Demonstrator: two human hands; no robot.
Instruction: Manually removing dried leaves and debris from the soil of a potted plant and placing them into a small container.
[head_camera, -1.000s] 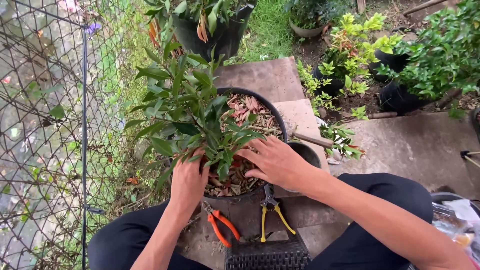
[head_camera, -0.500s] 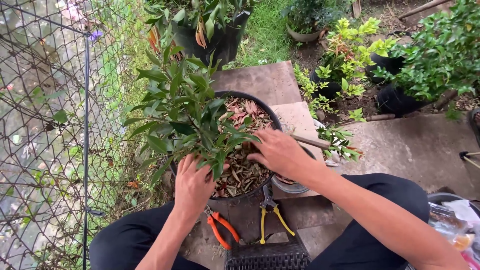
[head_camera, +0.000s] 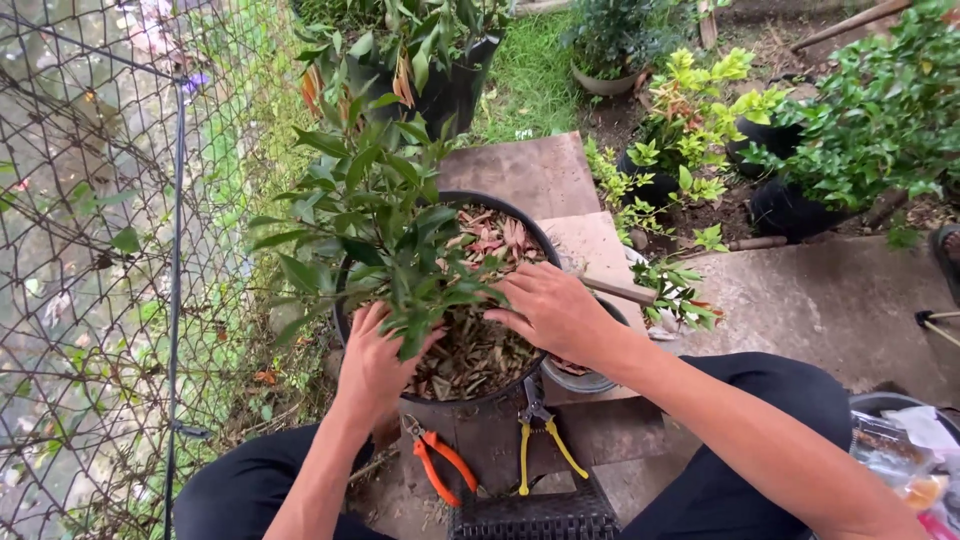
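Grip unclear: left hand (head_camera: 375, 365), right hand (head_camera: 550, 310) fingertips hidden under plant (head_camera: 385, 235) leaves

Brown stone slab (head_camera: 520, 170), black plant pot (head_camera: 470, 420) on it, orange-handled pliers (head_camera: 440, 462) and yellow-handled pliers (head_camera: 540, 440) beside the pot

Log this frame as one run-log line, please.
left hand: on black pot rim, under leaves | right hand: flat on dry leaf mulch | orange-handled pliers, yellow-handled pliers: lying below pot, untouched
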